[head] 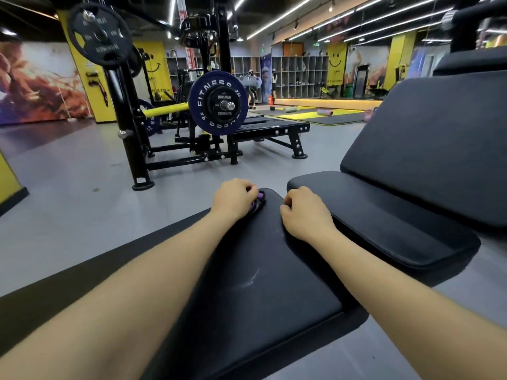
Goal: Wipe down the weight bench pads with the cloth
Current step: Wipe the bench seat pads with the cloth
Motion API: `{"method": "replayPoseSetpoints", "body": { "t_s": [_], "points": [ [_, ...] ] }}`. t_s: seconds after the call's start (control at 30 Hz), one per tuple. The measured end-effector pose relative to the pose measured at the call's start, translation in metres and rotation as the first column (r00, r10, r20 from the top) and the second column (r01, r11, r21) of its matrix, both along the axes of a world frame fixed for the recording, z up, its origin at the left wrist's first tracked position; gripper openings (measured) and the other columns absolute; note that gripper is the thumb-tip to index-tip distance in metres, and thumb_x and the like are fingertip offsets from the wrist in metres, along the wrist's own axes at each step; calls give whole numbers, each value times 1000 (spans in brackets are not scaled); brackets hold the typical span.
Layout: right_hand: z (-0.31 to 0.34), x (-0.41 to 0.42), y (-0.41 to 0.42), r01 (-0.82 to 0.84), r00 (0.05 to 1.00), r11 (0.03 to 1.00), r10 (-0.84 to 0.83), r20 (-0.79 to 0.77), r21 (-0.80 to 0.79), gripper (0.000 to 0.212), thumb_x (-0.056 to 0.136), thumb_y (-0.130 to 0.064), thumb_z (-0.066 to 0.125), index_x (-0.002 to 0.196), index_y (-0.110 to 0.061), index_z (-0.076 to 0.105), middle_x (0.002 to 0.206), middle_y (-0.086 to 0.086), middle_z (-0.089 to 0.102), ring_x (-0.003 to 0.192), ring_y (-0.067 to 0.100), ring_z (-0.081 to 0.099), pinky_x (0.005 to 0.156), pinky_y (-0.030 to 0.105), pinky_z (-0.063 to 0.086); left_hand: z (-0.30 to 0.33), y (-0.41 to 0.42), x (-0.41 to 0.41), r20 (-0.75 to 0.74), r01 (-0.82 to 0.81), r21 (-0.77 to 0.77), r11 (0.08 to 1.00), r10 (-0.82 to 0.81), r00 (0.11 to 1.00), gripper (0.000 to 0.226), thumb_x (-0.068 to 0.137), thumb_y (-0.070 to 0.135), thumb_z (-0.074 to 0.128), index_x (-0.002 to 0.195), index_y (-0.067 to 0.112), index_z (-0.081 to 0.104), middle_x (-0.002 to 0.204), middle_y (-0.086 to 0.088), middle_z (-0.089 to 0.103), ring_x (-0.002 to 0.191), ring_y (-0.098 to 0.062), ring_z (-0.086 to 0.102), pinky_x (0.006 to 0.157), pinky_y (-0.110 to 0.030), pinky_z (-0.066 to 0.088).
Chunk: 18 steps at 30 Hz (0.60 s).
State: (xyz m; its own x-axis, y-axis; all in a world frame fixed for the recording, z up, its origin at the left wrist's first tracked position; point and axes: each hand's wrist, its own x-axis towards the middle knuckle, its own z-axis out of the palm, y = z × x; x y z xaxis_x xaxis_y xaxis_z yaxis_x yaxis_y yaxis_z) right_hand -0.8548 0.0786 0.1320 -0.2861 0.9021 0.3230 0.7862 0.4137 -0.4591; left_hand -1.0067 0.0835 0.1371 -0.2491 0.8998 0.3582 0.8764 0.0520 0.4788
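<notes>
Three bench pads [274, 270], one cloth [258, 201], two hands [236, 198].

I'm in a gym with a grey floor [82, 171]. Well beyond my hand stands a black plate-loaded machine [129, 105] carrying a blue weight plate [218, 103]. Yellow pillars [85, 78] and a painted mural wall [35, 83] lie off to that side, cubby shelves [300, 76] line the far wall, and strip lights [285, 16] cross the dark ceiling.
</notes>
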Motion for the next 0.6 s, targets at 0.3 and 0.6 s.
{"method": "replayPoseSetpoints", "body": {
  "t_s": [0.3, 0.6],
  "points": [
    [0, 2, -7, -8, 997, 999, 4, 79, 47, 24, 96, -21, 41, 108, -6, 56, 114, 8, 49, 105, 27, 48, 74, 32, 37, -9, -64, -5, -16, 112, -21, 994, -112, 994, 29, 95, 33, 47, 117, 25, 64, 129, 10, 59, 120, -13, 52, 99, -29, 41],
    [1, -4, -16, -64, 985, 992, 44, 168, 111, 26, 97, -20, 37, 114, -6, 52, 118, 9, 48, 111, 27, 43, 84, 39, 42, -6, -10, -28, 53, -36, -20, 999, 37, 998, 26, 95, 29, 44, 78, 24, 63, 74, -5, 64, 89, -30, 61, 72, -32, 44]
  ]
}}
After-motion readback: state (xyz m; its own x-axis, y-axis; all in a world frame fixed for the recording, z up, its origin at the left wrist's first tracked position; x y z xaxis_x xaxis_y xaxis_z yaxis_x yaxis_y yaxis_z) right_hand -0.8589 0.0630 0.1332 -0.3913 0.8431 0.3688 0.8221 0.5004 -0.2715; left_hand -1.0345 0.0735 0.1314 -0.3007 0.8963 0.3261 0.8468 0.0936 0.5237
